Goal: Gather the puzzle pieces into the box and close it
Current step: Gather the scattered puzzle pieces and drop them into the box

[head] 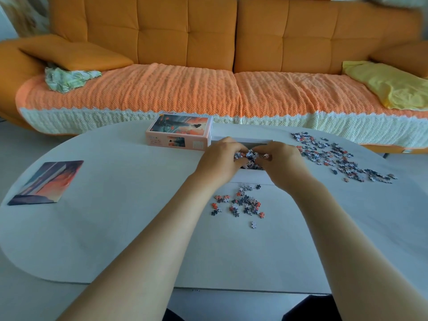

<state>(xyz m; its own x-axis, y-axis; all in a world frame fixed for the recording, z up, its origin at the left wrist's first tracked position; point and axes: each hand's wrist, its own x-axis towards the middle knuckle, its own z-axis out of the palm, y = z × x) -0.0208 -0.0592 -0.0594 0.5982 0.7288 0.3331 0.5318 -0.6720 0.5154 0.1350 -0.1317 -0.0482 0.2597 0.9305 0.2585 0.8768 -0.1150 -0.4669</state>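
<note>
While both sets of fingers (240,149) curl inward and pinch a handful of pieces (250,155) between them, the left hand (220,164) and right hand (281,166) hover over the open white box (245,142), so I judge this the dropping-in step. Its printed lid (179,133) stands just to the left. Next comes letting go, then sweeping up the near cluster (242,202) and the wider scatter (335,156) on the table (115,228); much remains.
</note>
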